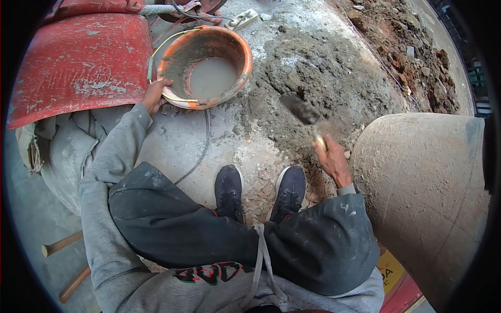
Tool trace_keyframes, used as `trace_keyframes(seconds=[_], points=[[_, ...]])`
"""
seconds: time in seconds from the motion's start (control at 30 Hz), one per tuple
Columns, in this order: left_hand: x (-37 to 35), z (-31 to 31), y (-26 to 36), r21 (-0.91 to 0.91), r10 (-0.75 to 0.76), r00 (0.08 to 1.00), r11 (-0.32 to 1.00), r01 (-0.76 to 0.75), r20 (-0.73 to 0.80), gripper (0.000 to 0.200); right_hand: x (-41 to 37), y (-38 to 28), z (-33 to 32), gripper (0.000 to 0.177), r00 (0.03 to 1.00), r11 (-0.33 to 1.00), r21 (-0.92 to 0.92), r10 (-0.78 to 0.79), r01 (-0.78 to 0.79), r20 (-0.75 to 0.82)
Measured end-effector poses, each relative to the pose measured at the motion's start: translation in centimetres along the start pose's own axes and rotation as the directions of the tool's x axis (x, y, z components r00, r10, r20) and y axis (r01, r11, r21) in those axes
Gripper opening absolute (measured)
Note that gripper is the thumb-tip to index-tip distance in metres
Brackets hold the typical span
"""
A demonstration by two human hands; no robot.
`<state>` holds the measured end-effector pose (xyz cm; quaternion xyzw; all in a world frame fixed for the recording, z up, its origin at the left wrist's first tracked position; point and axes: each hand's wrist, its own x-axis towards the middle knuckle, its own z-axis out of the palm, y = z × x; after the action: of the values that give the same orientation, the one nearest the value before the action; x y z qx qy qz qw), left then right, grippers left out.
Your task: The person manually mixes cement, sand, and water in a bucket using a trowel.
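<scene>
Grey concrete floor (167, 143) beneath grips: my right hand (334, 163) clasps dark-bladed metal trowel (301, 110), left hand (154, 96) clasps round orange plastic bucket (246, 65) rim.

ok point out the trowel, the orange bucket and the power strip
Trowel (300, 109): head view, on the blade.
Orange bucket (229, 47): head view, on the inner wall.
Power strip (247, 18): head view, on its top face.

Orange bucket (243, 52), grey water (213, 78), dark-grey trowel (300, 109), grey-brown mortar (323, 68); red panel (78, 57) (scratched whitish); grey hoodie (102, 224), red-edged black lettering (209, 273).
</scene>
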<state>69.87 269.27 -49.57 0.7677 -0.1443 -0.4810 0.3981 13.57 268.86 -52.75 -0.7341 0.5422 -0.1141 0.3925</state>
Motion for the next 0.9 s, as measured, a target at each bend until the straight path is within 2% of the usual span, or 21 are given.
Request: trace_keyframes(seconds=[0.03, 0.1, 0.13, 0.23, 0.27, 0.33, 0.37, 0.43, 0.47, 0.5, 0.53, 0.57, 0.6, 0.67, 0.73, 0.77, 0.8, 0.83, 0.9], points=[[0.4, -0.2, 0.0, -0.002, 0.003, 1.0, 1.0, -0.003, 0.0, 0.02, -0.7, 0.9, 1.1, 0.034, 1.0, 1.0, -0.001, -0.002, 0.002, -0.002], [1.1, -0.6, -0.5, -0.028, 0.014, 0.998, 1.0, -0.013, 0.054, 0.02, -1.7, 2.9, 3.4, 0.036, 0.955, 0.934, -0.211, -0.264, 0.288, 0.134], [1.1, -0.5, -0.4, -0.025, 0.018, 0.998, 1.0, -0.017, 0.06, 0.02, -1.3, 3.4, 4.0, 0.036, 0.957, 0.935, -0.212, -0.262, 0.284, 0.127], [0.6, -0.3, -0.3, -0.035, 0.017, 1.0, 0.999, -0.016, 0.025, 0.021, 1.4, 4.0, 4.0, 0.037, 0.982, 0.897, -0.401, -0.178, 0.187, 0.06], [0.7, -0.4, -0.3, -0.032, 0.013, 0.999, 0.999, -0.013, 0.029, 0.021, 3.0, 4.1, 3.6, 0.037, 0.983, 0.897, -0.402, -0.179, 0.184, 0.051], [0.6, -0.4, -0.4, -0.031, 0.021, 0.999, 0.999, -0.02, 0.035, 0.021, 6.2, 4.4, 2.8, 0.035, 0.989, 0.887, -0.452, -0.138, 0.098, -0.056], [0.4, -0.3, -0.1, -0.016, 0.021, 0.999, 1.0, -0.021, 0.032, 0.021, 7.8, 4.8, 2.4, 0.035, 0.987, 0.886, -0.454, -0.145, 0.099, -0.068], [-0.3, -0.2, 0.0, 0.006, -0.002, 1.0, 1.0, 0.002, 0.03, 0.022, 9.8, 5.2, 1.5, 0.033, 0.957, 0.926, -0.367, -0.183, 0.09, -0.227], [-0.5, -0.2, 0.1, 0.003, 0.011, 0.999, 1.0, -0.011, 0.033, 0.022, 10.3, 5.0, 1.1, 0.033, 0.953, 0.925, -0.37, -0.189, 0.091, -0.238], [-0.7, -0.1, 0.2, 0.014, 0.023, 1.0, 1.0, -0.023, 0.018, 0.023, 10.7, 4.9, 0.6, 0.033, 0.978, 0.993, -0.059, 0.086, -0.099, -0.188], [-0.9, 0.1, 0.1, 0.023, 0.028, 1.0, 0.999, -0.028, 0.003, 0.024, 10.8, 4.5, 0.0, 0.033, 0.943, 0.921, 0.236, 0.33, -0.311, -0.048], [-0.9, 0.0, 0.0, 0.022, 0.021, 1.0, 1.0, -0.021, 0.01, 0.025, 10.3, 4.0, -0.5, 0.034, 0.898, 0.81, 0.413, 0.438, -0.417, 0.047], [-0.8, -0.1, 0.0, 0.019, 0.025, 1.0, 1.0, -0.025, 0.017, 0.025, 9.9, 3.9, -0.7, 0.034, 0.897, 0.811, 0.412, 0.44, -0.416, 0.039], [-0.5, -0.3, -0.2, -0.006, 0.021, 0.998, 1.0, -0.021, 0.064, 0.024, 8.4, 3.7, -1.1, 0.034, 0.846, 0.696, 0.512, 0.517, -0.503, 0.128], [-0.3, -0.8, -1.1, -0.008, 0.029, 0.996, 1.0, -0.029, 0.079, 0.02, 7.0, 5.8, -2.9, 0.036, 0.846, 0.681, 0.526, 0.509, -0.509, 0.159], [0.1, -1.1, -1.7, 0.007, 0.04, 0.997, 0.999, -0.041, 0.072, 0.02, 6.3, 6.6, -4.9, 0.037, 0.901, 0.877, 0.222, 0.39, -0.427, 0.192], [0.6, -1.3, -1.7, 0.019, 0.054, 0.997, 0.998, -0.055, 0.064, 0.02, 6.0, 7.2, -6.6, 0.038, 0.924, 0.959, -0.103, 0.281, -0.262, 0.259], [0.8, -1.4, -1.3, 0.017, 0.068, 0.995, 0.997, -0.069, 0.071, 0.02, 5.5, 7.6, -7.9, 0.038, 0.929, 0.96, -0.102, 0.278, -0.261, 0.244], [0.7, -1.4, -1.8, -0.003, 0.057, 0.995, 0.998, -0.057, 0.083, 0.02, 3.7, 8.5, -9.6, 0.042, 0.856, 0.843, 0.17, 0.517, -0.511, 0.011]])
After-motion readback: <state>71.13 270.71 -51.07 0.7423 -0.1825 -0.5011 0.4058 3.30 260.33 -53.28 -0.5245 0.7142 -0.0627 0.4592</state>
